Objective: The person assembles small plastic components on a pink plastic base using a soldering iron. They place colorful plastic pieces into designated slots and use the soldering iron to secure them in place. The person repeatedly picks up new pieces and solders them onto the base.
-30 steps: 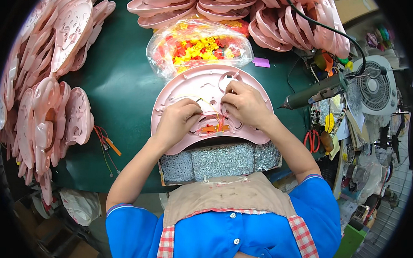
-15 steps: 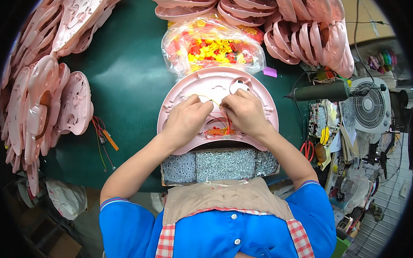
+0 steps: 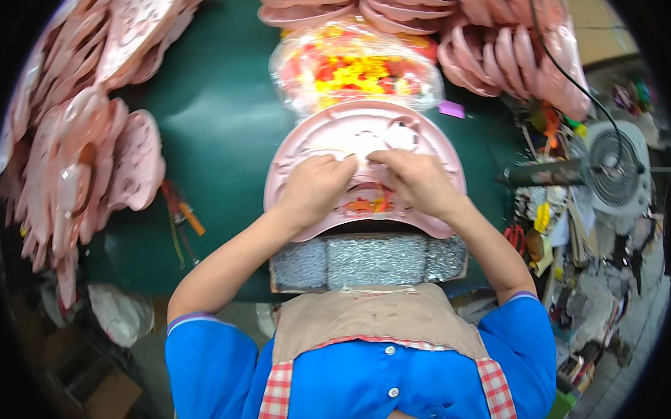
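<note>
A curved pink plastic shell point(image 3: 289, 171) lies on the green table in front of me, its hollow side up. Over its middle my left hand point(image 3: 318, 188) is closed in a pinch, and a thin yellow wire point(image 3: 324, 150) arcs above the knuckles to its fingertips. My right hand point(image 3: 418, 181) pinches close beside it, thumb and forefinger together; what they hold is too small and blurred to make out. Below the hands, an orange circuit strip point(image 3: 361, 205) with red wires sits in the shell. A round fitting point(image 3: 402, 136) shows at the shell's upper right.
Against the shell's near edge is a box of small metal parts point(image 3: 374, 261). Behind the shell lies a clear bag of yellow and red pieces point(image 3: 362, 74). Pink shells pile up at left point(image 3: 134, 162) and far right point(image 3: 466, 59). A fan point(image 3: 616, 164) stands at right.
The whole view has shifted slightly and blurred. My fingertips stay together over the shell's middle; the right forefinger now reaches out straighter toward the left fingertips.
</note>
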Motion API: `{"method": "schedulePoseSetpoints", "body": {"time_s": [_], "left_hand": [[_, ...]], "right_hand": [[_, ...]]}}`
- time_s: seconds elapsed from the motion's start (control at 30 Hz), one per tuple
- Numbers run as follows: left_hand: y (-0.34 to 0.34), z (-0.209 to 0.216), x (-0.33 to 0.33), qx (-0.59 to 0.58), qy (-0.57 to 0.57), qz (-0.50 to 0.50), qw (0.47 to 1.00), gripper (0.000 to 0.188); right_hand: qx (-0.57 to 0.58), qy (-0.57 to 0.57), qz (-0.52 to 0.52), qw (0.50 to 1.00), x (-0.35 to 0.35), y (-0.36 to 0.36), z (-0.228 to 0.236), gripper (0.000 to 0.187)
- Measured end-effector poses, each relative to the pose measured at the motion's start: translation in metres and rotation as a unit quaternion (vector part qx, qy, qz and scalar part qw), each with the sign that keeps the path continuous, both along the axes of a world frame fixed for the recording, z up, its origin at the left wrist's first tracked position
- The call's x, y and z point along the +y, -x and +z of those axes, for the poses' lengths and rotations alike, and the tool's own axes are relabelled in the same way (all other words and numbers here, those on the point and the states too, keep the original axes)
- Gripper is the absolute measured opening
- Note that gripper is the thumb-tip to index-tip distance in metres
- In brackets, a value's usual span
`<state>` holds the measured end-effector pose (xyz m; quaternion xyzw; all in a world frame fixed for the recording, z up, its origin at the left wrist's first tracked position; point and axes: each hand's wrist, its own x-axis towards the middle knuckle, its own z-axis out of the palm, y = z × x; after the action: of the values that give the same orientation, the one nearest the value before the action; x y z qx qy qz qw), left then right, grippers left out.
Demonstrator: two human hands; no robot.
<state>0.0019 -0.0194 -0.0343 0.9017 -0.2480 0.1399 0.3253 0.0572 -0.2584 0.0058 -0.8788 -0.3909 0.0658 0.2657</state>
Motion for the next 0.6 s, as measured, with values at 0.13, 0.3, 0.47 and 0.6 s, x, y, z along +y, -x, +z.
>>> {"method": "schedulePoseSetpoints", "body": {"time_s": [0.13, 0.3, 0.47, 0.6], "left_hand": [[0.005, 0.014, -0.011, 0.051, -0.138, 0.030, 0.989, 0.015], [0.030, 0.030, -0.019, 0.138, -0.248, 0.018, 0.959, 0.018], [0.011, 0.038, -0.008, 0.225, -0.245, 0.015, 0.943, 0.038], [0.011, 0.044, -0.006, 0.225, -0.142, 0.008, 0.964, 0.046]], "right_hand": [[-0.099, -0.003, 0.028, 0.995, 0.010, -0.020, -0.009, 0.013], [-0.077, -0.127, 0.013, 0.989, -0.001, -0.012, -0.011, 0.029], [-0.065, -0.108, -0.045, 0.991, -0.015, 0.009, 0.001, 0.017], [-0.115, 0.021, -0.031, 0.993, -0.019, 0.009, 0.004, 0.017]]}}
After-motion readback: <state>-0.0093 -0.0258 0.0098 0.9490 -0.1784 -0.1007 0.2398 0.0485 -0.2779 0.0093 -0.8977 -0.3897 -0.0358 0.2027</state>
